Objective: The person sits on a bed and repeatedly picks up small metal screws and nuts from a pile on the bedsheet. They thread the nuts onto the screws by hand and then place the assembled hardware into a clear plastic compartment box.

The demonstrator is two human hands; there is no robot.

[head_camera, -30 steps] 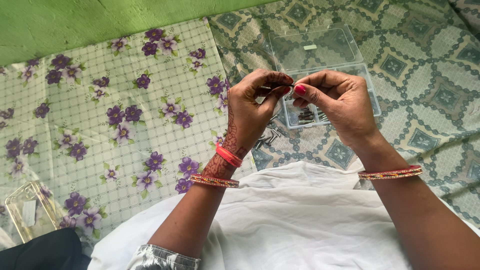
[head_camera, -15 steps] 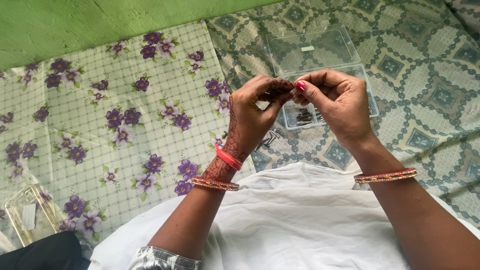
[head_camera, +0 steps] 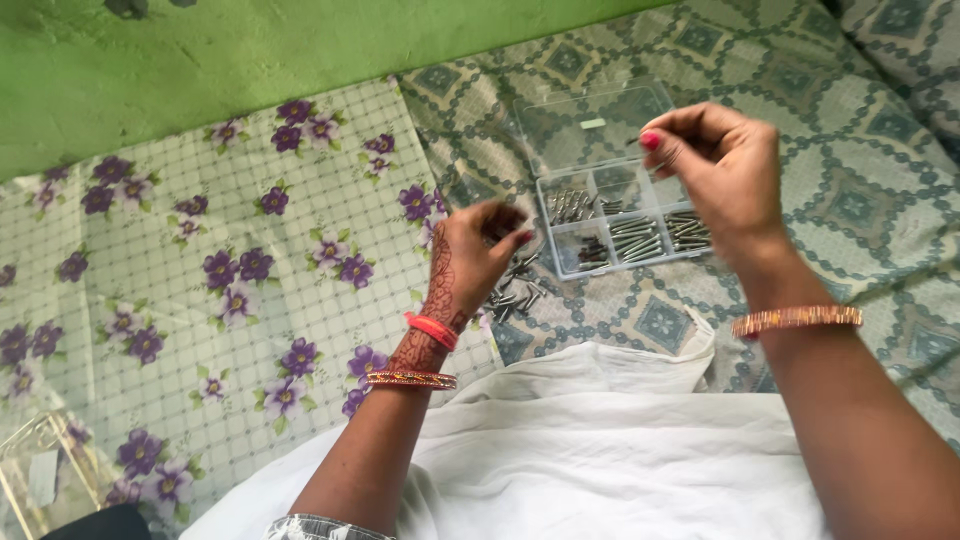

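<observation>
Metal pins lie loose on the patterned cloth beside the clear compartment box; left hand grip curled just above them, right hand pinched shut over the box on something too small to identify, which risks dropping unseen into cloth folds.

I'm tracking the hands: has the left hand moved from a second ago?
Yes. The left hand dropped away from the right hand, down left of the clear compartment box.

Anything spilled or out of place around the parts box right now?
Yes. A small heap of loose metal pins lies on the patterned cloth just outside the clear compartment box, beside the left hand, while the rest sit sorted in the compartments. The box lid is open. Nothing looks damaged.
</observation>
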